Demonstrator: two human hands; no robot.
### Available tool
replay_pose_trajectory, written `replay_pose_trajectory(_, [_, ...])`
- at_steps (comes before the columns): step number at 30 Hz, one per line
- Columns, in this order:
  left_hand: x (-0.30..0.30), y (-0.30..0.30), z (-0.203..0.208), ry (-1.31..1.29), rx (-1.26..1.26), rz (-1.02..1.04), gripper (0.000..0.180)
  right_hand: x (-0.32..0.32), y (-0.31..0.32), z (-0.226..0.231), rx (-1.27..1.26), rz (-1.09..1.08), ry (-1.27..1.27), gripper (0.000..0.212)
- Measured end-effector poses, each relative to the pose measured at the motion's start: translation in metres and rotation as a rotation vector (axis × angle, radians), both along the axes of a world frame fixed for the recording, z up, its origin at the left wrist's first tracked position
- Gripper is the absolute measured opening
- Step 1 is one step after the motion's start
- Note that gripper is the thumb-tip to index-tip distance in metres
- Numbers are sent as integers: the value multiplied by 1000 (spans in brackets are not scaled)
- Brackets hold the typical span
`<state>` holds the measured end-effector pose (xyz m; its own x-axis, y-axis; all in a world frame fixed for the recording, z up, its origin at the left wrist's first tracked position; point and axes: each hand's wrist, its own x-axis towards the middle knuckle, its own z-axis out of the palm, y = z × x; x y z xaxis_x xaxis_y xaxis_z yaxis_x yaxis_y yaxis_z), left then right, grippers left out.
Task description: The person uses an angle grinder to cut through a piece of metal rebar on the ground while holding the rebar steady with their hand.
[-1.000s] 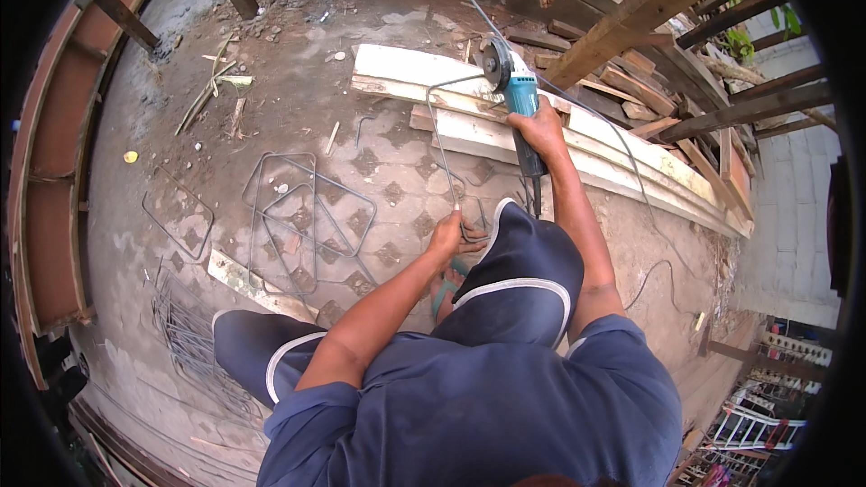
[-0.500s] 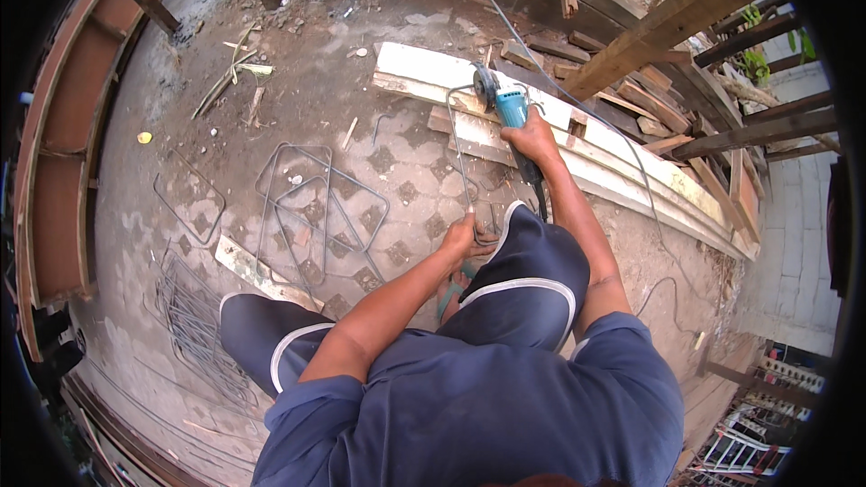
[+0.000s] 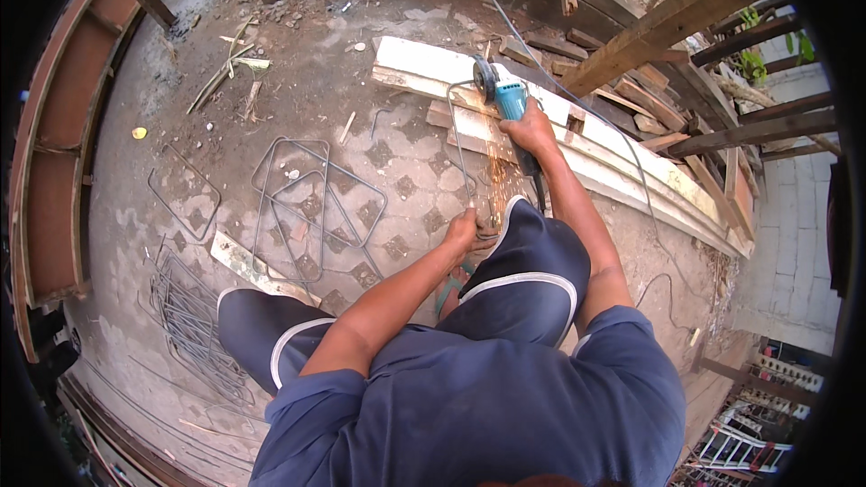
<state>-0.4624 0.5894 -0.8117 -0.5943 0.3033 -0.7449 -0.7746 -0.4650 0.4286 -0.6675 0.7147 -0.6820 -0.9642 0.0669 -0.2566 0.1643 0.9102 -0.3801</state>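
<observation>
— Near the middle of the scene, what's in hand?

— A teal angle grinder (image 3: 502, 95), resting on the pale planks (image 3: 577, 140) at the far right. The right hand (image 3: 530, 133) has its fingers clenched around the grinder's body. A thin steel rod (image 3: 458, 149) runs from the disc back toward the near side, where the left hand (image 3: 464, 230) pinches its end, fingers closed on it, just beside the knee.

— What's changed in the last second?

— The grinder has shifted left along the planks, and sparks (image 3: 496, 171) now scatter between the two hands; a second ago none showed. I'd judge the disc is biting into the rod, so the cut is under way.

— How many of each?

— One grinder, one rod in hand. On the patterned floor (image 3: 379, 153) to the left lie roughly four bent wire rectangles (image 3: 311, 198), three overlapping and one apart, plus a near-left bundle (image 3: 194, 316) too tangled to count. One black cord (image 3: 577, 95) trails far off.
</observation>
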Motion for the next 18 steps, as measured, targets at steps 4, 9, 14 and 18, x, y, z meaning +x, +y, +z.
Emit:
replay_pose_trajectory(4, [0, 15, 0, -52, -61, 85, 50, -1, -1, 1, 2, 7, 1, 86])
replay_pose_trajectory(9, [-1, 21, -6, -42, -82, -14, 54, -3, 0, 7, 3, 27, -26, 86])
replay_pose_trajectory(14, [-1, 27, 3, -4, -125, -15, 55, -2, 0, 5, 36, 17, 33, 76])
replay_pose_trajectory(18, [0, 28, 3, -10, -112, -8, 54, -4, 3, 4, 15, 30, 27, 75])
